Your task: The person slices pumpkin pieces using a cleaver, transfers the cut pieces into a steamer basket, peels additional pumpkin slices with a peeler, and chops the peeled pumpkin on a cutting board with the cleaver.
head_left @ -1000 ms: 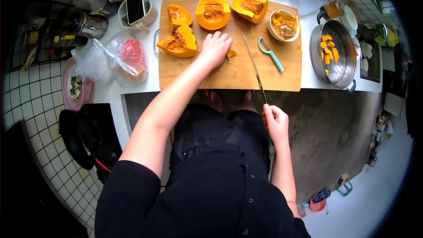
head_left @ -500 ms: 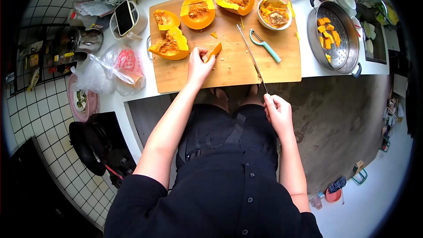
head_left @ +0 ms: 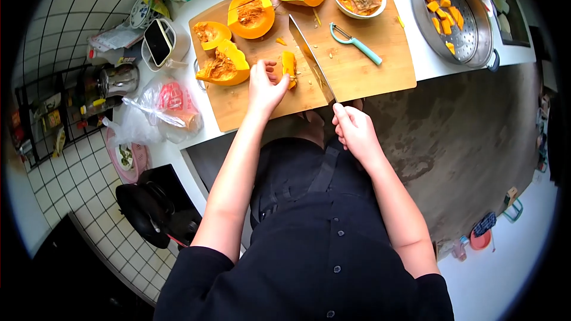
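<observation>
The right hand (head_left: 357,132) was closed around the handle of a long, narrow metal knife (head_left: 314,61), its blade slanting over a rectangular light-brown wooden board (head_left: 375,78) on the white desk (head_left: 429,65). The left hand (head_left: 266,89) was half open with bent fingers, its thumb at a small yellow-orange pumpkin wedge (head_left: 288,63) on the board, left of the blade; whether it gripped the wedge, I could not tell. A mint-green peeler (head_left: 364,49) lay right of the knife, near a round white bowl (head_left: 360,16).
</observation>
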Demonstrator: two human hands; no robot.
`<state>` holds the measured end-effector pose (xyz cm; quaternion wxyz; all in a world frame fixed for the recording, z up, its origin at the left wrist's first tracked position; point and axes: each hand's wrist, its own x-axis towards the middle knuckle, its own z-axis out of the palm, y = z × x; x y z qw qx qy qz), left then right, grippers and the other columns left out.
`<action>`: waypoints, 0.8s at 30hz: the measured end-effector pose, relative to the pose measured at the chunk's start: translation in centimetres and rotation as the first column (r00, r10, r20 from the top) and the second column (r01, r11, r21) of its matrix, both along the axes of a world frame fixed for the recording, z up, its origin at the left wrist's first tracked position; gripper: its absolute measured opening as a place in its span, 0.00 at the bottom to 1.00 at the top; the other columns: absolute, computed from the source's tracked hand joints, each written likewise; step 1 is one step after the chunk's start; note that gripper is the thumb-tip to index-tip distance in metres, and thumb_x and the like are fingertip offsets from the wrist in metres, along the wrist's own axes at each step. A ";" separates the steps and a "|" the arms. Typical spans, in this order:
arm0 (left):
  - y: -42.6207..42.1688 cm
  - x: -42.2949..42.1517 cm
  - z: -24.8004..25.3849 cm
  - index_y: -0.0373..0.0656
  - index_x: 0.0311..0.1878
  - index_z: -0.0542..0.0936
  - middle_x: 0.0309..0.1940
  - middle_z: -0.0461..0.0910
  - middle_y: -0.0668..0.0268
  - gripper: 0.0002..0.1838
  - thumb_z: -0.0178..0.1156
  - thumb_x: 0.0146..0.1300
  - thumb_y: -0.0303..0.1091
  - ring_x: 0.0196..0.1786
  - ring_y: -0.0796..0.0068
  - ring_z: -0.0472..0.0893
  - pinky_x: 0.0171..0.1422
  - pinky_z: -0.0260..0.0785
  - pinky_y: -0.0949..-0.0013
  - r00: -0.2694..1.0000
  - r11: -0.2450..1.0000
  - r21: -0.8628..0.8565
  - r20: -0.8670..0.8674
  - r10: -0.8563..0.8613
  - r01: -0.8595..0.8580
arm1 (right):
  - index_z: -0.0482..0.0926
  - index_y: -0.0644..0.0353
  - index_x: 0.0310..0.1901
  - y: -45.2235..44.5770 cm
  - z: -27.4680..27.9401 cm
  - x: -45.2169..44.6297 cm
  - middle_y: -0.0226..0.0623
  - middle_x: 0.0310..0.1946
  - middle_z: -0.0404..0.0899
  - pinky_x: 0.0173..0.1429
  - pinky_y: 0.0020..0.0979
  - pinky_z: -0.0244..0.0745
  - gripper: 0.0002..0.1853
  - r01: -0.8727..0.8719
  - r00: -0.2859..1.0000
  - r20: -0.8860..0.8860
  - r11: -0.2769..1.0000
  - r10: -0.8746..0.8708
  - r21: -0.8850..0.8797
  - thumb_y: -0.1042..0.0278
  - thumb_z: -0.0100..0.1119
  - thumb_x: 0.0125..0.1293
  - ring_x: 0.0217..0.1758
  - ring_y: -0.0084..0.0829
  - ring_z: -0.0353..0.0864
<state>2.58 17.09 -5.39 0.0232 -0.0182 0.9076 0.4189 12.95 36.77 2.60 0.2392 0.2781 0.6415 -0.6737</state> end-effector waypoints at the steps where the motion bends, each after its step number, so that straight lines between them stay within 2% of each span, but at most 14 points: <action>1: -0.2 -0.3 0.3 0.38 0.41 0.74 0.29 0.72 0.68 0.16 0.68 0.52 0.33 0.30 0.80 0.72 0.38 0.70 0.76 0.999 0.999 -0.030 -0.030 -0.032 0.031 | 0.71 0.62 0.24 -0.1 -0.2 0.0 0.26 0.15 0.68 0.23 0.22 0.62 0.23 0.001 1.000 -0.009 1.000 -0.001 0.011 0.52 0.50 0.71 0.18 0.15 0.65; 4: -0.9 -0.8 0.3 0.37 0.44 0.74 0.30 0.75 0.69 0.09 0.60 0.62 0.29 0.27 0.81 0.72 0.35 0.70 0.76 0.982 0.989 0.095 0.146 -0.123 0.109 | 0.71 0.63 0.25 0.0 -0.8 0.2 0.25 0.16 0.68 0.23 0.22 0.62 0.23 -0.004 0.999 -0.036 0.999 0.006 0.054 0.52 0.50 0.72 0.19 0.15 0.65; 7: -0.9 -1.0 -0.3 0.36 0.46 0.74 0.31 0.77 0.66 0.09 0.56 0.66 0.30 0.26 0.81 0.74 0.34 0.71 0.76 0.965 0.991 0.130 0.258 -0.046 0.012 | 0.71 0.63 0.26 -0.1 -0.3 0.0 0.25 0.16 0.67 0.21 0.21 0.62 0.23 0.057 0.998 0.001 0.998 -0.057 -0.008 0.51 0.49 0.72 0.17 0.15 0.64; 10: -0.3 -0.7 -0.3 0.35 0.47 0.74 0.32 0.78 0.64 0.11 0.56 0.68 0.33 0.27 0.81 0.76 0.33 0.72 0.76 0.919 0.958 0.282 0.388 -0.061 -0.055 | 0.70 0.62 0.28 -1.0 -1.3 0.3 0.25 0.16 0.66 0.18 0.21 0.61 0.23 0.144 0.989 0.045 0.973 -0.139 -0.179 0.49 0.47 0.72 0.15 0.15 0.63; 14: 0.0 -0.6 -0.8 0.34 0.45 0.73 0.32 0.79 0.62 0.12 0.57 0.68 0.34 0.25 0.80 0.77 0.31 0.72 0.77 0.932 0.964 0.261 0.360 -0.047 -0.052 | 0.67 0.59 0.30 -2.8 -2.0 -0.1 0.24 0.16 0.63 0.16 0.20 0.60 0.22 0.148 0.989 0.067 0.952 -0.134 -0.268 0.49 0.43 0.74 0.13 0.15 0.59; 15: 0.1 -0.6 -0.7 0.34 0.44 0.73 0.32 0.79 0.62 0.12 0.57 0.68 0.34 0.24 0.80 0.77 0.30 0.72 0.77 0.932 0.963 0.266 0.360 -0.048 -0.053 | 0.69 0.64 0.27 -3.1 -2.4 -0.3 0.33 0.15 0.68 0.18 0.28 0.64 0.24 0.129 0.991 0.053 0.967 -0.120 -0.218 0.50 0.44 0.73 0.13 0.24 0.66; 17: 0.4 -0.4 -0.4 0.34 0.42 0.72 0.30 0.79 0.62 0.11 0.56 0.68 0.34 0.23 0.79 0.77 0.30 0.71 0.77 0.932 0.960 0.275 0.359 -0.047 -0.057 | 0.70 0.67 0.26 -3.6 -2.9 -0.7 0.42 0.16 0.71 0.23 0.34 0.67 0.25 0.057 0.994 -0.084 0.995 -0.063 -0.079 0.52 0.44 0.74 0.16 0.35 0.70; 20: 0.3 -0.4 -0.9 0.35 0.39 0.71 0.28 0.79 0.63 0.10 0.55 0.69 0.34 0.23 0.80 0.76 0.28 0.70 0.78 0.930 0.937 0.340 0.364 -0.052 -0.081 | 0.71 0.72 0.25 -4.1 -2.5 -1.2 0.58 0.21 0.74 0.33 0.43 0.69 0.26 0.001 0.987 -0.163 0.996 0.014 0.089 0.55 0.44 0.73 0.25 0.53 0.75; 22: 0.5 -0.3 -0.8 0.35 0.38 0.71 0.27 0.79 0.64 0.10 0.55 0.69 0.33 0.22 0.80 0.76 0.28 0.68 0.78 0.931 0.937 0.341 0.361 -0.054 -0.078 | 0.71 0.72 0.25 -4.3 -2.2 -1.3 0.59 0.21 0.74 0.33 0.43 0.70 0.26 -0.021 0.986 -0.161 0.991 0.042 0.129 0.55 0.44 0.73 0.26 0.53 0.76; 24: 0.5 -0.2 -0.5 0.36 0.38 0.70 0.27 0.79 0.63 0.09 0.55 0.69 0.33 0.22 0.81 0.76 0.27 0.69 0.77 0.930 0.945 0.318 0.365 -0.049 -0.075 | 0.69 0.70 0.25 -4.7 -2.4 -1.2 0.48 0.17 0.71 0.28 0.37 0.68 0.24 -0.012 0.974 -0.220 0.982 0.054 0.190 0.56 0.45 0.73 0.19 0.40 0.71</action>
